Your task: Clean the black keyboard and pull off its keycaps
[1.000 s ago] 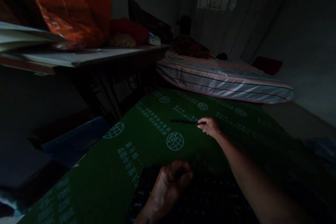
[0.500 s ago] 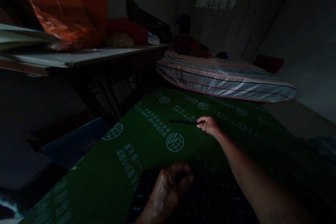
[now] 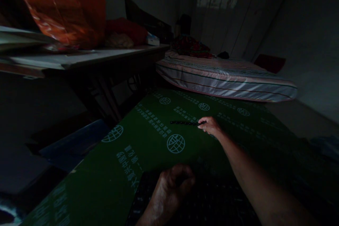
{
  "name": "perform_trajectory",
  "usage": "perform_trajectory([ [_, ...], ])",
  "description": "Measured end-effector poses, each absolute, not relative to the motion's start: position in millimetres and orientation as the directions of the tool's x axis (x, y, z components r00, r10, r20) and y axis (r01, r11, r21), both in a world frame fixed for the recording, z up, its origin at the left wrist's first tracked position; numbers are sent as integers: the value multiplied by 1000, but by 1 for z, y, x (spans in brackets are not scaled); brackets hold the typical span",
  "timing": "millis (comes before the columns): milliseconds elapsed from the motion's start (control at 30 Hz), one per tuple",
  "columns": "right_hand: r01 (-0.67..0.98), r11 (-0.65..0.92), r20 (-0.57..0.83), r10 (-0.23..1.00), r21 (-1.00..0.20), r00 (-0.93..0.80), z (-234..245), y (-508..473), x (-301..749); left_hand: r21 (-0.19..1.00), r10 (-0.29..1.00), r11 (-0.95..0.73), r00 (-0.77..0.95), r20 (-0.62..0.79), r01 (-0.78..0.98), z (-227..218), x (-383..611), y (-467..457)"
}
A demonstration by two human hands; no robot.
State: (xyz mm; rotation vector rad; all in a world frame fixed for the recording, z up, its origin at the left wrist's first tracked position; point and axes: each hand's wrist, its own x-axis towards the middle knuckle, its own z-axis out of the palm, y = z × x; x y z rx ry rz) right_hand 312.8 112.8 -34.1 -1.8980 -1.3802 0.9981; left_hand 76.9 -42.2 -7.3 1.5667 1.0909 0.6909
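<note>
Low in the middle, my left hand rests over a black keyboard, its fingers curled inward. What it holds, if anything, is hidden in the dark. Farther out, my right hand pinches the right end of a thin black segmented strip, which lies level across the view just over or on the green board. Too little light shows whether the strip is one piece or several small black pieces in a line. White globe marks and lettering are printed on the board.
Left of the board stands a table bearing an orange bag and a small box. Beyond the far edge lies a striped mattress with dark red cloth on it. A blue object sits below at the left.
The view has shifted very slightly. Both hands and the strip otherwise keep the same places, with the right fingers still pinched at its end.
</note>
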Motion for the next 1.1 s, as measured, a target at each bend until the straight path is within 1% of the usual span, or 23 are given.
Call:
perform_trajectory([
  [367,509,-296,-233,955,-808,186,-36,115,313,945,899,-47,426,-101,324,-6,76,-41],
  [567,508,-281,-220,959,-814,178,-35,114,314,926,899,-104,433,-69,363,-8,74,-41],
  [867,517,-274,-211,961,-811,178,-34,113,314,946,895,-65,437,-85,316,-10,75,-42],
  [1100,517,-274,-209,961,-811,182,-36,114,314,916,897,-87,430,-99,392,-7,74,-41],
])
